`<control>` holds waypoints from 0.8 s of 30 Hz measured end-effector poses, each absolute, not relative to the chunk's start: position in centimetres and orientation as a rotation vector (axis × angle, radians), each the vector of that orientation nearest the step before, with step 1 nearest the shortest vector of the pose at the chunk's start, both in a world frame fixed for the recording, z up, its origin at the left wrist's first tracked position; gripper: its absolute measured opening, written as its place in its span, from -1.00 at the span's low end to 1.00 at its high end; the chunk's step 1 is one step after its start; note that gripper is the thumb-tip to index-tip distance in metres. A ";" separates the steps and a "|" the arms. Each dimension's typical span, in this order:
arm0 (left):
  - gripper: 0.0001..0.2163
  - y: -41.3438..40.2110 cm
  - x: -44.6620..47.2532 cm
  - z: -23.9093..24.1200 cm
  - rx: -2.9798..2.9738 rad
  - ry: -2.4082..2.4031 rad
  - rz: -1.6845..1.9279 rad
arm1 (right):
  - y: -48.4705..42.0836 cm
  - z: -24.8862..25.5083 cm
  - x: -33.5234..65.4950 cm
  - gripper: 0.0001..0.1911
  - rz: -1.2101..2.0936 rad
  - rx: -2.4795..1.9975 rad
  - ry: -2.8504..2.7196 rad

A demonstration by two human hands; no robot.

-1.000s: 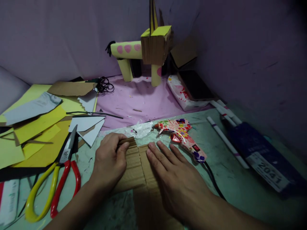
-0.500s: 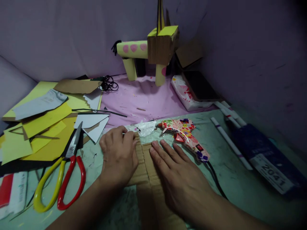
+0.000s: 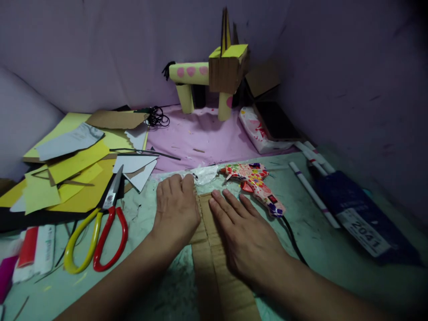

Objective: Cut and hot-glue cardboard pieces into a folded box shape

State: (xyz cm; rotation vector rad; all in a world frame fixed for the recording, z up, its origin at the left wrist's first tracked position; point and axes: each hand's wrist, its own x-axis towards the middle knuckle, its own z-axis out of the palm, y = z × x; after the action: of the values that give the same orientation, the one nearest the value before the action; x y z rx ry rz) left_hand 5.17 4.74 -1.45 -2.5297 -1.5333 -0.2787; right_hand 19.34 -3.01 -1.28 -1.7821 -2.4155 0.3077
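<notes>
Cardboard (image 3: 217, 272) on table (image 3: 140, 205), pressed by right hand (image 3: 247, 227), fingers slightly apart. Left hand (image 3: 179, 205) curled over left edge; whether clamped cannot be told, fingertips hidden. Even pressure advised along seam (image 3: 206, 225).

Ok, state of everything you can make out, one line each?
Left hand: curled over the cardboard, grip hidden
Right hand: flat on the cardboard, fingers extended
Cardboard: lying flat, seam running along it
Scissors: lying, blades look closed
Glue gun: lying on its side, power unclear
Phone: screen dark, on red-and-white packet
Spotted figure: standing
Blue packet: lying, label up
Black cord: tangled
</notes>
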 end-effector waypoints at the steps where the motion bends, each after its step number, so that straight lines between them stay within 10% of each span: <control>1: -0.73 4.7 5.2 -1.4 -2.528 -1.543 -0.283 | -3.0 -1.3 19.3 -0.25 0.302 -1.781 -2.417; 14: -0.73 4.7 2.7 1.3 -2.607 -1.696 -0.910 | -3.2 -1.6 19.6 -0.27 0.273 -1.780 -2.406; 24: -0.64 2.2 -0.1 2.8 -2.531 -2.483 0.200 | -3.9 -1.3 18.9 -0.61 -0.007 -1.928 -2.275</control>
State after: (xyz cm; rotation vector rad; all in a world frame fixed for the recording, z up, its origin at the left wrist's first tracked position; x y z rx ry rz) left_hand -0.06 2.21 2.85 -2.5307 -2.4825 0.2002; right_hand 18.93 -3.87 -1.31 -1.9278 -2.2750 -0.0073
